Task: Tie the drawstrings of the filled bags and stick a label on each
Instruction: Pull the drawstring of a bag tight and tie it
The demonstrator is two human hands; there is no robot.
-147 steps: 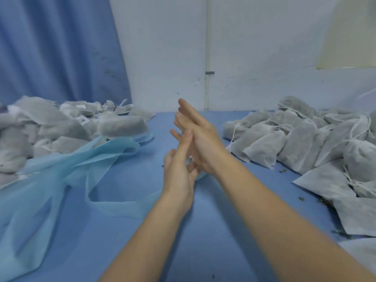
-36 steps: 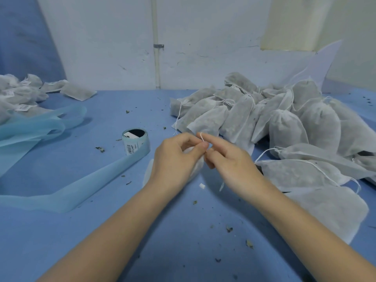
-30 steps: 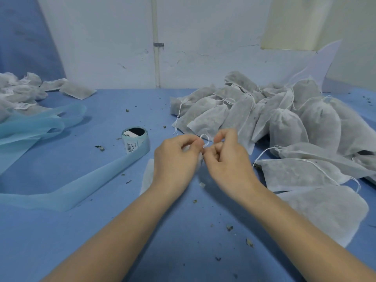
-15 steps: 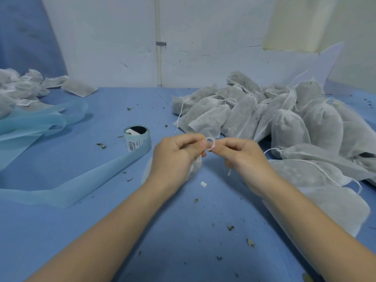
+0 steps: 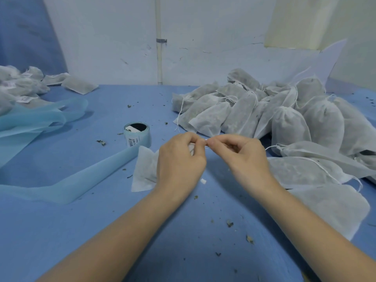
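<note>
We see bare blue tabletop [image 5: 105, 231] near us. A heap of grey filled drawstring bags [image 5: 284, 119] blocks the right; a pale blue label roll [image 5: 137, 137] and its trailing strip [image 5: 67, 184] perhaps hinder the left.

blue table [image 5: 61, 231], white drawstring bag [image 5: 145, 169] flat just left of the fingers [image 5: 196, 142], label roll [image 5: 137, 137] beyond that trailing pale blue backing strip [image 5: 81, 180], big heap of filled bags [image 5: 284, 123] right of them, another pile [image 5: 24, 84] far left, dried leaf crumbs [image 5: 230, 223] scattered nearer than them

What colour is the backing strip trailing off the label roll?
Pale translucent blue backing strip, trailing from the label roll; head view.
</note>
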